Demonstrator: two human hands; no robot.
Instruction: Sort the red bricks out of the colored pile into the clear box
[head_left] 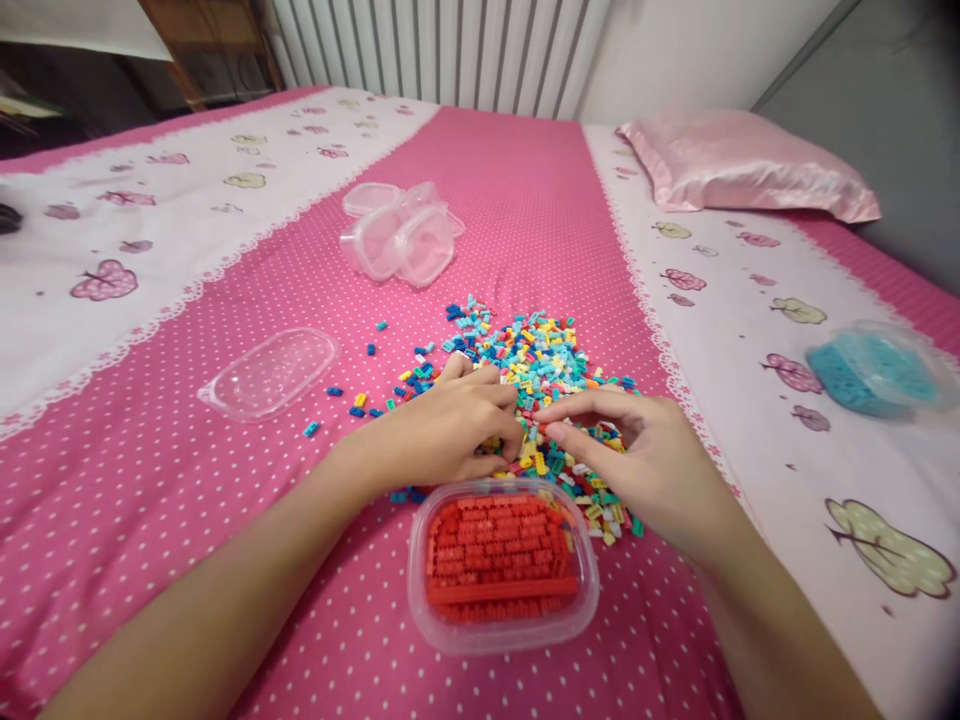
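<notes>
Picking through a loose pile of small multicoloured plastic bricks point(536, 350) appears in hand. The pile is spread well short of the far edge of a pink, white-dotted bed point(352, 630); nearer, a clear plastic container point(418, 575) is filled with red bricks point(495, 545). In the right hand point(652, 450), a small red plastic brick point(541, 426) appears pinched between nearly closed fingers; a steady pinch is called for. The left hand's point(472, 415) fingers are curled over the pile, their grip undeterminable.

Head cam looks fwd/down at brick pile point(536, 355), close range.
</notes>
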